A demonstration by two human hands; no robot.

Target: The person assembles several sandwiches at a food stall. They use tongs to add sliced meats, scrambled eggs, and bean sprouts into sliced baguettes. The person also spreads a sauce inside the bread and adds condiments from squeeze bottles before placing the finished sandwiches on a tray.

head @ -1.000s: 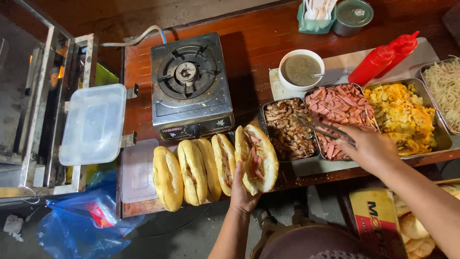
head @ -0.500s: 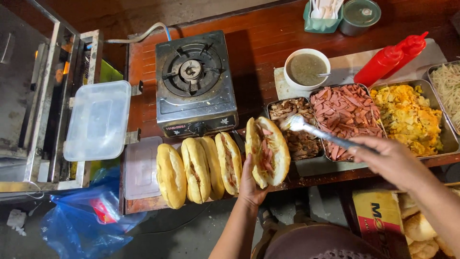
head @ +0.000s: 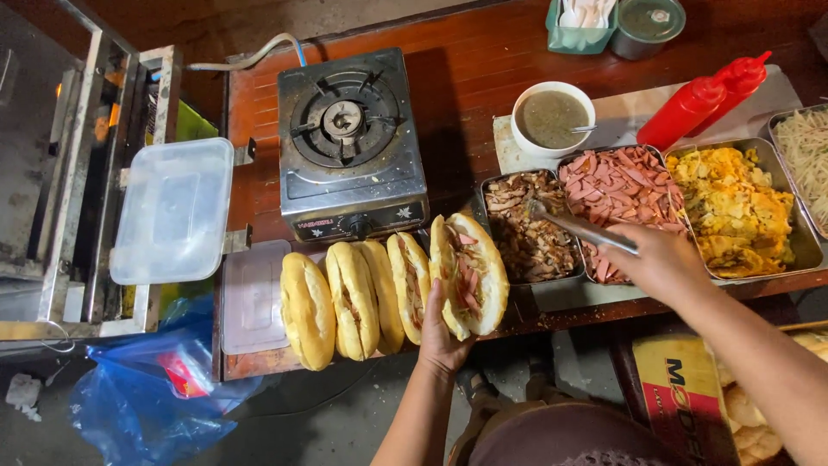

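My left hand (head: 442,332) holds a split bread roll (head: 470,274) open from below; pink meat slices show inside it. Three more filled rolls (head: 354,298) stand side by side to its left at the table's front edge. My right hand (head: 660,263) grips metal tongs (head: 580,228) whose tips dip into a steel tray of brown shredded meat (head: 526,229). Right of that sit a tray of pink sliced ham (head: 621,185) and a tray of yellow fried egg (head: 733,207).
A single-burner gas stove (head: 349,142) stands behind the rolls. A white bowl of grey sauce (head: 552,118) and two red squeeze bottles (head: 703,103) sit at the back. A clear plastic box (head: 172,211) rests on a metal cabinet at left; a blue bag (head: 147,397) lies below.
My right hand moved the tongs from the ham tray over to the roll and then into the brown meat tray. The left hand kept holding the roll, which now shows ham inside.
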